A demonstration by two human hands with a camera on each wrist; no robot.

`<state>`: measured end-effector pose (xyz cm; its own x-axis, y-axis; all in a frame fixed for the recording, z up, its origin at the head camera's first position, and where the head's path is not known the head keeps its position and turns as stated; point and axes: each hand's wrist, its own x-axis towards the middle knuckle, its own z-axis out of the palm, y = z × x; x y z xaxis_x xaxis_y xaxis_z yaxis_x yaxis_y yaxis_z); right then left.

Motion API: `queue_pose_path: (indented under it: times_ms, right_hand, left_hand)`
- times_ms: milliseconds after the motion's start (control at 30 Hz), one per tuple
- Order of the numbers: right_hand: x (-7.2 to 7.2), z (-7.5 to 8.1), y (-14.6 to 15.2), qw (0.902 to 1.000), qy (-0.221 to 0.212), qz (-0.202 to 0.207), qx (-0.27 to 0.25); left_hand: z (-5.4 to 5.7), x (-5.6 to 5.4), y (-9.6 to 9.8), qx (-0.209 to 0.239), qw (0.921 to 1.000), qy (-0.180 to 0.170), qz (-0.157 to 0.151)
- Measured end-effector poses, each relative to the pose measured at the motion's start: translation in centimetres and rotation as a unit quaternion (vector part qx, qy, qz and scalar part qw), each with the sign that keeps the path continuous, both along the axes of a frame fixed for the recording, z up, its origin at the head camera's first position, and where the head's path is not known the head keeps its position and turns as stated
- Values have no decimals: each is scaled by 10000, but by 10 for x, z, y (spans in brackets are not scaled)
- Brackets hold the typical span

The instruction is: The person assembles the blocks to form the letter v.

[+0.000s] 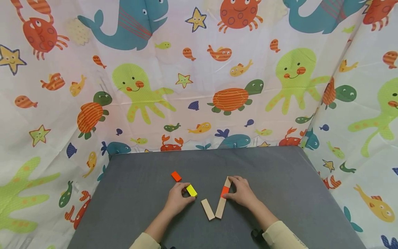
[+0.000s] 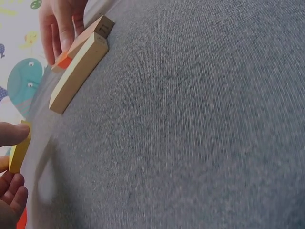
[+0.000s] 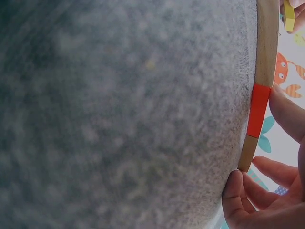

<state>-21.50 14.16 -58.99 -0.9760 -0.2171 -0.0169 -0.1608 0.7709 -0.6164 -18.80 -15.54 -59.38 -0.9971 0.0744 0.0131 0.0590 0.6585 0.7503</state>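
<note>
My left hand [image 1: 176,200] pinches a yellow block [image 1: 191,190] between thumb and fingers, left of the wooden blocks. My right hand [image 1: 242,192] is at a slanted row on the right. That row runs from a long wooden block [image 1: 220,208] through an orange block [image 1: 225,192] to a small wooden block [image 1: 228,182] at its far end. In the right wrist view, the right fingertips [image 3: 232,183] curl at the small block's end, and the thumb is beside the orange block. Another long wooden block [image 1: 207,209] slants the other way, its near end meeting the row in a V.
A loose orange block [image 1: 176,176] lies beyond my left hand. Grey cloth covers the table [image 1: 140,180]. A curtain [image 1: 199,114] printed with sea animals hangs behind its far edge and along the sides. A dark object [image 1: 257,235] shows by the right sleeve.
</note>
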Motion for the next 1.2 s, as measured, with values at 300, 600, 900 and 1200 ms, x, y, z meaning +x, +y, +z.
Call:
queue_pose_path:
  times_ms: [300, 600, 900, 1200]
  right_hand:
    - [0, -1, 1, 10000, -43, 0, -44]
    - [0, -2, 2, 10000, -22, -5, -63]
    - [0, -4, 2, 10000, -40, -12, -22]
    - [0, -4, 1, 10000, -44, 0, -13]
  left_hand:
    - [-1, -3, 11, -38, 9996, -18, -273]
    - [-3, -4, 19, -32, 9994, 11, -342]
    - [-4, -5, 29, -28, 9992, -120, -368]
    - [-5, -7, 32, 46, 9988, -243, -427]
